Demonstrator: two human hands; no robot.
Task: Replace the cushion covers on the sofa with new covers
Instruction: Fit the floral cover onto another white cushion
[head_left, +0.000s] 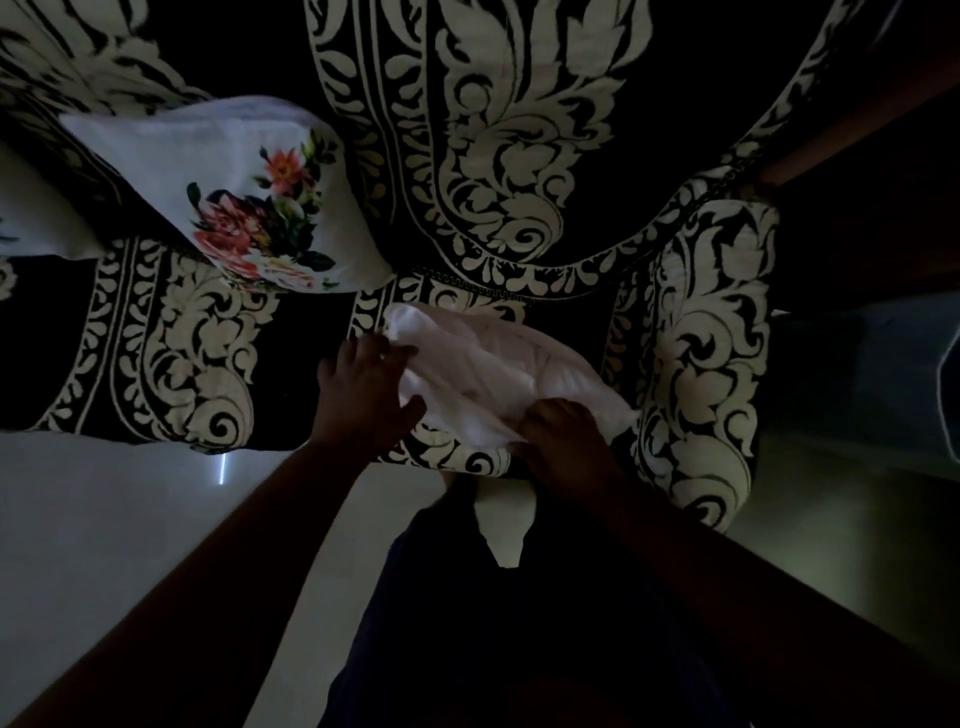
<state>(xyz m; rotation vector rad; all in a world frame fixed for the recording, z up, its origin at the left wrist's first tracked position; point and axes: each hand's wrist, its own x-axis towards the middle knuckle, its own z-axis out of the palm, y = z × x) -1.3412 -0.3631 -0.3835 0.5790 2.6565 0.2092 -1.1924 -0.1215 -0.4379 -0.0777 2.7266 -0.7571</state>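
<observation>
Working a white cushion (498, 379) on the sofa seat (301, 332), bare or in a plain cover, can't tell which in this dim light. My left hand (366, 392) lies on its 9 o'clock end, fingers spread and fairly straight, thumb out against the fabric, so a wide grip, likely to hold the bundle from sliding. My right hand (563, 441) is at the 5 o'clock edge, fingers curled into the cloth, narrow grip pinching it, probably to pull or feed the cover. Cushion sits near the front edge, just beside the armrest (711, 338) at 3 o'clock. Floral-covered cushion (234, 192) leans on the backrest at 10 o'clock, apart from my hands, looks already done. Sofa is black with cream scroll pattern. Pale smooth floor (104, 519) below, room dark.
</observation>
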